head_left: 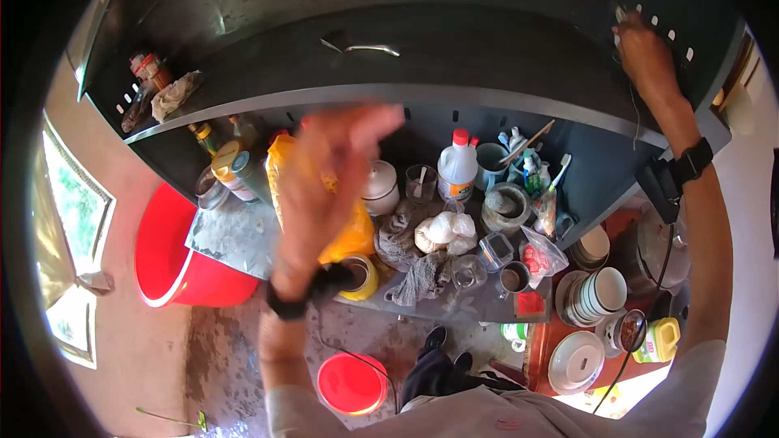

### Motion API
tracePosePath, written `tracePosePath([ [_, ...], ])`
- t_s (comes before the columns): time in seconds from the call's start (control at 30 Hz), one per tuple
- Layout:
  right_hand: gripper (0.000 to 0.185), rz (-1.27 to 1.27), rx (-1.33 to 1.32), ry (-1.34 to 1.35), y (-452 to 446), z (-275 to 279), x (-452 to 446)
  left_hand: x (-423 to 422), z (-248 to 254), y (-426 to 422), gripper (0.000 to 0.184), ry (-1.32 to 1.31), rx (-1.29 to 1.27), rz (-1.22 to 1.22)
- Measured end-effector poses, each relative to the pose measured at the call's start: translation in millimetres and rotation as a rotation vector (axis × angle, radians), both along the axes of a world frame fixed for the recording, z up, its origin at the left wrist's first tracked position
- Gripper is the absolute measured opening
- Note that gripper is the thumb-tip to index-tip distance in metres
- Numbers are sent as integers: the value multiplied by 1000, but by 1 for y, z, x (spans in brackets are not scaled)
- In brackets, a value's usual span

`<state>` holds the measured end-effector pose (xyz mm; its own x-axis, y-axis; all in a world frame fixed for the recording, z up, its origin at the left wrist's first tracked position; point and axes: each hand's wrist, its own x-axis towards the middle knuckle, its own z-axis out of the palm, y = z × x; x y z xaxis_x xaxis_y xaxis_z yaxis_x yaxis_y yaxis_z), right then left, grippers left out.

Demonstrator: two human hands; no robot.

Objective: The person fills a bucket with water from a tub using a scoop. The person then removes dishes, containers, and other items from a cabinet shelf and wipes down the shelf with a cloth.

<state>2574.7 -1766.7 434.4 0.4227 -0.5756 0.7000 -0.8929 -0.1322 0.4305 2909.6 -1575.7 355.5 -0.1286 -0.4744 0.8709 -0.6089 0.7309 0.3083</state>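
Note:
My right hand (647, 55) reaches up to the right side wall of the dark upper shelf (487, 49), its fingers closed beside a row of slots. A small whitish thing (621, 15) shows at the fingertips, too small to name, and a thin string (634, 109) hangs below the hand. My left hand (333, 170) is smeared by motion in front of the lower shelf, before a yellow bag (353, 231). Its fingers point right, and I make out nothing held. A shiny metal utensil (372, 49) lies on the upper shelf.
The lower shelf holds a white bottle with a red cap (458, 166), a lidded white pot (379, 188), a mortar (505, 208) and toothbrushes (561, 170). Stacked bowls (602, 290) stand at right. A large red tub (166, 255) and a red bucket (351, 384) stand below.

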Motion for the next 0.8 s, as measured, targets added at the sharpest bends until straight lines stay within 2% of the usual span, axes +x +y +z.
tracePosePath([
  [0.03,16,28,-48,-36,3,3,1,-1,22,-10,37,27,34,48],
  [0.1,17,77,-100,-40,12,12,2,7,56,-49,29,-253,-127,82],
  [0.17,18,134,-148,-35,27,27,2,17,66,-87,19,-524,-104,295],
  [0.2,18,249,-242,-47,39,34,1,18,67,-97,19,-516,-79,292],
  [0.23,18,362,-340,-66,51,40,0,18,71,-104,25,-633,-99,188],
  [0.27,18,364,-329,-65,60,46,0,16,74,-106,32,-748,-129,85],
  [0.3,13,615,-319,-218,70,51,0,12,75,-105,26,-757,-12,163],
  [0.33,29,864,-305,-376,82,52,1,11,78,-104,26,-755,-6,163],
  [0.37,29,865,-299,-375,110,45,10,10,82,-104,24,-767,96,148],
  [0.4,23,779,-182,-567,148,35,26,11,84,-102,23,-775,199,135],
  [0.43,28,685,-58,-752,176,26,32,11,85,-98,23,-767,209,139],
  [0.47,28,690,-48,-748,189,14,28,11,85,-94,20,-729,250,157],
  [0.53,19,699,171,-768,199,-23,15,7,78,-85,17,-685,286,173],
  [0.6,16,710,454,-712,202,-53,10,2,67,-73,17,-676,57,375],
  [0.63,14,734,517,-727,197,-69,17,2,64,-71,17,-674,53,375],
  [0.67,12,784,544,-684,189,-89,20,3,61,-68,27,-568,75,315],
  [0.7,12,762,654,-758,183,-113,22,4,57,-67,38,-463,96,254],
  [0.73,13,780,754,-800,175,-135,25,7,52,-72,38,-462,89,251],
  [0.8,16,825,766,-833,162,-175,43,15,41,-85,18,-364,-51,384],
])
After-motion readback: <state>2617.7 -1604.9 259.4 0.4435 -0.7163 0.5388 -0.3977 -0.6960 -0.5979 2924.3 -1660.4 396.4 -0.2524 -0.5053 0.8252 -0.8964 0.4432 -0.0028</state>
